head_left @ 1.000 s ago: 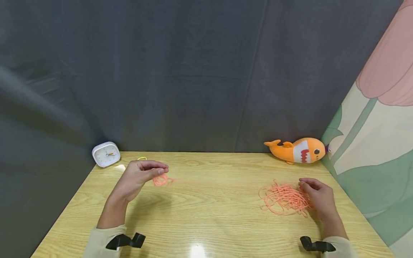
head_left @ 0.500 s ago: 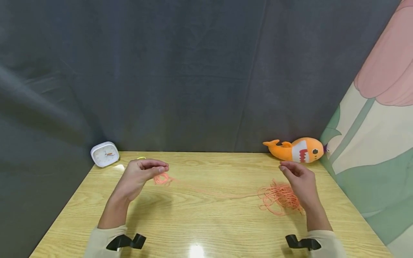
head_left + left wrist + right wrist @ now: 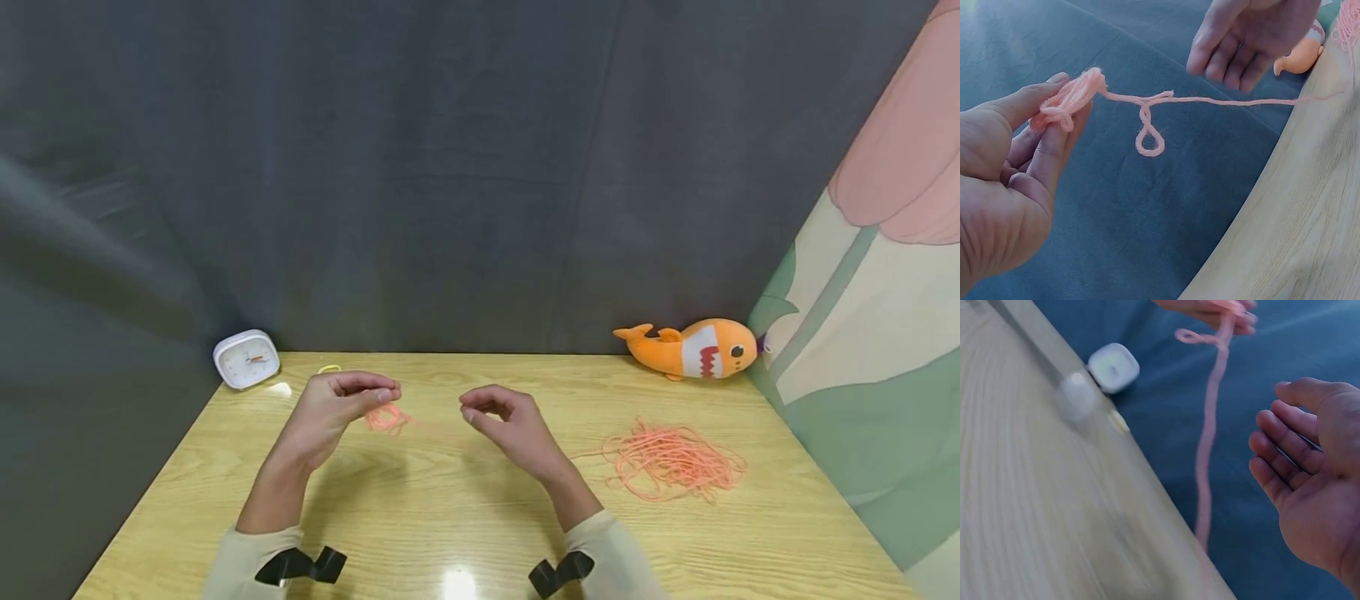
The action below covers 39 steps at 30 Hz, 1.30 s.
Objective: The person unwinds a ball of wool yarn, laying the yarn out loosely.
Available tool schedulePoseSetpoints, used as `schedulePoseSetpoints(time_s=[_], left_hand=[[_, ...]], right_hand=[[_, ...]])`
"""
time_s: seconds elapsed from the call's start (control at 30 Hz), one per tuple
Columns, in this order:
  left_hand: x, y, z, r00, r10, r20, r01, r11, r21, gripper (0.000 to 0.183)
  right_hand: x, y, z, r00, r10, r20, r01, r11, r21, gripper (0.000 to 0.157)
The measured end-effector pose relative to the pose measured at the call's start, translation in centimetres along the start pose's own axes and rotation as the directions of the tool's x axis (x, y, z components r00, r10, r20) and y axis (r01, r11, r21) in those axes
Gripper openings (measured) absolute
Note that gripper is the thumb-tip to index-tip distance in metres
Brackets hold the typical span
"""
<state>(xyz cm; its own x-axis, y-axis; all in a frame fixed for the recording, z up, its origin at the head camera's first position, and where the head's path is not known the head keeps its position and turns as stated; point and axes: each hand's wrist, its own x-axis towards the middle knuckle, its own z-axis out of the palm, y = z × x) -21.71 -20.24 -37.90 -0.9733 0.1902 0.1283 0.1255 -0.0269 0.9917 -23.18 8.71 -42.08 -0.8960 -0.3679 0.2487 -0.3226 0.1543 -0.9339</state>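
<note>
My left hand (image 3: 326, 417) pinches a small looped bundle of pink yarn (image 3: 1075, 99) between thumb and fingers, above the left half of the table. In the left wrist view a short twisted loop (image 3: 1149, 145) hangs from the yarn just beyond the fingers. From there a single strand (image 3: 1207, 447) runs off to the right, towards a loose tangled pile of the same yarn (image 3: 675, 460) on the table. My right hand (image 3: 517, 429) hovers a little right of the left one, its fingers loosely bent with nothing between them. The strand passes apart from that hand.
A white clock (image 3: 246, 359) stands at the table's back left corner, with a small yellow object (image 3: 330, 368) near the back edge. An orange plush shark (image 3: 690, 351) lies at the back right. Behind the wooden table (image 3: 480, 508) hangs a dark curtain (image 3: 450, 183).
My right hand has come from the yarn pile on the right, up and across to the left, near the left hand. The left hand has barely moved and still pinches the yarn.
</note>
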Motion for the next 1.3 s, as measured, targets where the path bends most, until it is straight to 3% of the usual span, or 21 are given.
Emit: schedulePoseSetpoints(time_s=[0.13,0.33,0.5,0.83,1.07,1.3], left_hand=[[0.1,0.2,0.2,1.000,-0.008,-0.006,0.008,1.000,0.021,0.011],[0.2,0.3,0.4,1.000,-0.006,0.004,0.006,1.000,0.028,0.011],[0.2,0.2,0.4,1.000,-0.002,0.006,0.002,1.000,0.010,0.009],[0.3,-0.5,0.3,1.000,-0.004,0.022,0.004,1.000,0.008,0.013],[0.3,-0.7,0.8,1.000,0.007,0.001,-0.007,1.000,-0.014,0.012],[0.5,-1.1,2.0,0.999,0.006,-0.051,-0.008,0.999,-0.043,0.021]], right_hand=[[0.7,0.4,2.3,0.996,-0.015,0.085,0.016,1.000,-0.018,0.023],[1.0,0.4,3.7,0.987,-0.019,0.162,0.028,0.998,-0.054,0.018],[1.0,0.2,3.7,0.989,0.000,0.150,0.009,0.998,-0.056,0.016],[0.6,-0.7,2.6,0.999,0.020,0.050,-0.026,0.991,0.134,0.020],[0.7,-0.8,3.6,1.000,0.013,0.025,-0.018,0.979,0.204,0.022],[0.6,-1.4,4.9,0.998,0.057,-0.001,-0.056,0.975,0.215,0.025]])
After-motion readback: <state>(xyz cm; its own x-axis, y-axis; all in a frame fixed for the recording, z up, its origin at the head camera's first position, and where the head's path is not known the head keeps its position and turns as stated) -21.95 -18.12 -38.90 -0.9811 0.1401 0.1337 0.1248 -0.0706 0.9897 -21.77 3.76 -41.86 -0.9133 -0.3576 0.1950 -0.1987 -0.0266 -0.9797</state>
